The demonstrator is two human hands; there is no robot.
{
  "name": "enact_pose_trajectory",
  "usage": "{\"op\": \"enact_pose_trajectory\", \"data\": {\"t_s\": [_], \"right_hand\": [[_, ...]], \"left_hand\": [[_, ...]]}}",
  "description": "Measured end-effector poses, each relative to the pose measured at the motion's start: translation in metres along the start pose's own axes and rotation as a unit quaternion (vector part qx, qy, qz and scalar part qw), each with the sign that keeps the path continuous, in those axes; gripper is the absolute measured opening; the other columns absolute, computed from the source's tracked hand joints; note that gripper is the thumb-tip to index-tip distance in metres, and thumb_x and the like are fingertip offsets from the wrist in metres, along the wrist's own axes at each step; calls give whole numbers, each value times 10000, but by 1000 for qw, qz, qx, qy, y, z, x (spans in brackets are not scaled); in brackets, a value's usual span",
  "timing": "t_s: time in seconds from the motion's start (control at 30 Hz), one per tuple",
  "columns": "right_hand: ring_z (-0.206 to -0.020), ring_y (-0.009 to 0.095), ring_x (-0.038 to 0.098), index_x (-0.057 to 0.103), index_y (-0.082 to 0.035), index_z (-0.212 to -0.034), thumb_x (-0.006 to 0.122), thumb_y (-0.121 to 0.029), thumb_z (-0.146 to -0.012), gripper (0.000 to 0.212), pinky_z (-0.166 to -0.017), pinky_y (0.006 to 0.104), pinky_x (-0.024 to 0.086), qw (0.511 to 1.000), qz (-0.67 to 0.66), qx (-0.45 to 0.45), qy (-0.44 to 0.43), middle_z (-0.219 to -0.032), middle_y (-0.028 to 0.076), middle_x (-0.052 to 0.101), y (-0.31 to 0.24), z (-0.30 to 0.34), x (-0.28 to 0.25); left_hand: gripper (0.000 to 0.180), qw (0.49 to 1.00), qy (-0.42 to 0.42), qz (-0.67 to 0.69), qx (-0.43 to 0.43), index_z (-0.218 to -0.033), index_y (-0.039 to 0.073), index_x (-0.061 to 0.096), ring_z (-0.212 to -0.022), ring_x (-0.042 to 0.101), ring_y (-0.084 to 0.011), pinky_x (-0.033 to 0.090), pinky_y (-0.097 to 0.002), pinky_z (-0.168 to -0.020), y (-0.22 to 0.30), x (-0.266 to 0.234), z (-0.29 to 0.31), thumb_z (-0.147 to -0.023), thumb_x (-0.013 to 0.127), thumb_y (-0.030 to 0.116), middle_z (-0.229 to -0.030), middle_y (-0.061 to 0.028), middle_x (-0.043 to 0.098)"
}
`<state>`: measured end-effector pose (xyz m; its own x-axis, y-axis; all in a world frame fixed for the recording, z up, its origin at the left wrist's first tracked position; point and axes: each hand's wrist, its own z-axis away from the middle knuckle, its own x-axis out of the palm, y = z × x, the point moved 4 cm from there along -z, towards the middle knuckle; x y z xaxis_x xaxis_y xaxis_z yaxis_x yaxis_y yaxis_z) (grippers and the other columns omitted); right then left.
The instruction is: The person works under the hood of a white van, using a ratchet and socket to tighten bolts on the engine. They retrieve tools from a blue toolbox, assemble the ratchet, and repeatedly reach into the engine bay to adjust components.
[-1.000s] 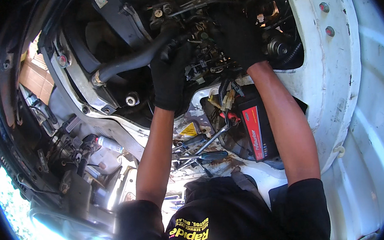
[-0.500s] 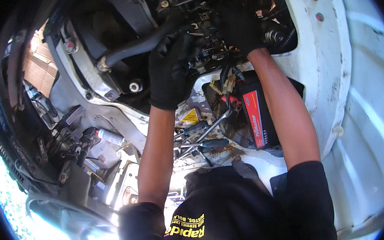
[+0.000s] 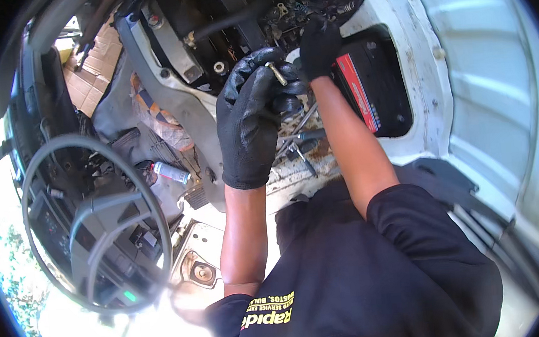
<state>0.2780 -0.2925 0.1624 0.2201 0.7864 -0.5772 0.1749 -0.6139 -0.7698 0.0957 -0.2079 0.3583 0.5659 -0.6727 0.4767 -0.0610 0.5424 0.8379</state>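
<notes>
My left hand (image 3: 245, 116), in a black work glove, is raised in front of the engine bay. Its fingers pinch a small metal bolt (image 3: 277, 74), held tilted with its shank showing. Just to the right and beyond, my right hand (image 3: 321, 47), gloved in black too, is by the engine parts (image 3: 283, 10) and the near-left corner of the battery. Its fingers are dark against the engine and hard to make out. The battery (image 3: 360, 91), black with a red label, sits in a recess to the right of my right forearm.
Hand tools, including a screwdriver (image 3: 310, 135), lie on the metal ledge below my hands. A black hose (image 3: 223, 22) crosses the engine bay. Left are a spray can (image 3: 172, 172), the steering wheel (image 3: 75, 141) and cardboard (image 3: 91, 75). A white body panel (image 3: 422, 61) borders the bay.
My left hand has drawn back from the engine, with a bolt now visible in its fingers. My right hand has come out of the bay's depth. The view has shifted, bringing in the steering wheel.
</notes>
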Motion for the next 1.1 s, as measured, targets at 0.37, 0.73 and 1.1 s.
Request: {"op": "enact_pose_trajectory", "data": {"t_s": [0.37,0.73,1.1], "right_hand": [[-875,295,657,707,-119,-1047,675,-194,-906,163,-783,462,531,882,9,-375,-284,-937,86,668,-65,233,-269],[-990,219,707,734,12,-1084,608,-81,-947,208,-891,368,546,941,27,133,309,-1048,113,751,155,373,-629],[-917,385,702,736,-70,-1047,668,-226,-910,219,-791,485,537,722,188,365,557,-947,216,719,244,568,-850]], "left_hand": [[382,998,-62,6,3,-1391,36,583,-995,645,-174,513,-299,-821,-2,-82,200,-1018,637,97,-1221,-60,673],[280,910,-330,-206,-141,-1222,86,661,-765,637,-100,480,-233,-621,-87,30,361,-948,668,30,-1000,-58,678],[306,805,-497,-280,-165,-1305,9,615,-841,610,-127,499,-261,-741,-183,184,442,-1019,632,115,-1038,-74,655]]}}
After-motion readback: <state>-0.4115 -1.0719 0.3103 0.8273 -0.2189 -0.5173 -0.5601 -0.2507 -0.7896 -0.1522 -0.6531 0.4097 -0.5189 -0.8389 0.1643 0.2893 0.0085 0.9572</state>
